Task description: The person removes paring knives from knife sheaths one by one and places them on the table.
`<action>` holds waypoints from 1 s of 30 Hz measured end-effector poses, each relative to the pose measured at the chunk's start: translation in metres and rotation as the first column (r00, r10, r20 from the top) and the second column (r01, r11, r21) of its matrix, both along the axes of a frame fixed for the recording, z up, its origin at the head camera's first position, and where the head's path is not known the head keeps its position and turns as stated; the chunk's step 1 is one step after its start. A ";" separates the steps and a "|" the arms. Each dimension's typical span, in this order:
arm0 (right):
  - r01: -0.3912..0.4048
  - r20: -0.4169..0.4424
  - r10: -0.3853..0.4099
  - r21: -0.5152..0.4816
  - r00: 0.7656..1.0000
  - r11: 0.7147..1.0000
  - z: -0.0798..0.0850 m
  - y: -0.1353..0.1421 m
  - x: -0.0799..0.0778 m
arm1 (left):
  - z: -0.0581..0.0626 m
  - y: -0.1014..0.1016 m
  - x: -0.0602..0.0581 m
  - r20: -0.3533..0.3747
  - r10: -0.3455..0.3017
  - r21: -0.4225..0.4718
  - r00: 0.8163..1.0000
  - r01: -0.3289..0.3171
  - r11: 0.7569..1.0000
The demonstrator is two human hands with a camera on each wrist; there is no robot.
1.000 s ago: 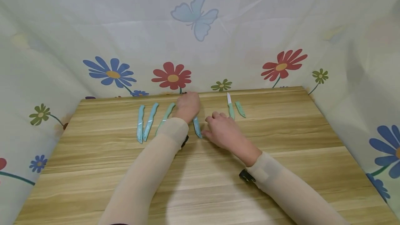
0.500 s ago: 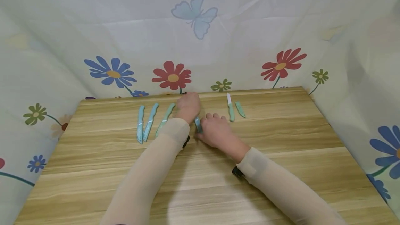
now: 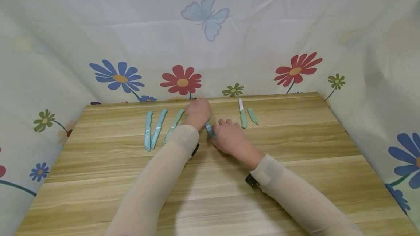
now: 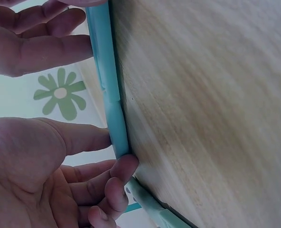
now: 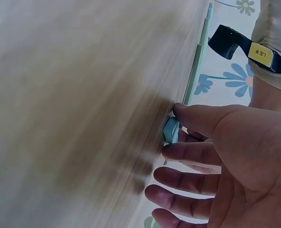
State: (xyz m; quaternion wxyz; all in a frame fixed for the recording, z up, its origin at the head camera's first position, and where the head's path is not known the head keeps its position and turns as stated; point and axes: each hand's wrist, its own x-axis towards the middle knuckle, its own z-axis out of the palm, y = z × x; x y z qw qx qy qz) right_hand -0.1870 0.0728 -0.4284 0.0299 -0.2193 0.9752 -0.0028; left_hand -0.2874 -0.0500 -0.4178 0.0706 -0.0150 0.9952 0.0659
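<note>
A blue knife in its blue sheath lies at the middle of the wooden table, partly covered by both hands in the head view. My left hand pinches its handle end between thumb and fingers, as the left wrist view shows along the knife. At the sheath end, my right hand has thumb and index finger on either side of the tip, the other fingers spread. Just left of the left hand is a green sheathed knife, partly behind the wrist.
Two blue sheathed knives lie further left, side by side. Right of the hands are a bare-bladed green knife and, next to it, a loose green sheath. A flowered curtain rises behind the table's back edge.
My right hand has moved left from beside the blue knife and taken its sheath end, which has shifted slightly. The left hand has stayed on the handle.
</note>
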 end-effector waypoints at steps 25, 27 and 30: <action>0.044 0.029 -0.042 -0.095 0.999 0.995 -0.001 0.006 -0.007 | -0.001 0.000 0.009 -0.081 0.013 0.038 0.997 -0.010 0.999; 0.055 0.042 -0.051 -0.108 0.998 0.993 -0.001 0.007 -0.007 | -0.001 0.000 0.009 -0.088 0.023 0.056 0.996 -0.018 0.998; 0.071 0.056 -0.064 -0.128 0.996 0.989 -0.001 0.007 -0.008 | -0.001 0.000 0.010 -0.100 0.042 0.085 0.994 -0.034 0.996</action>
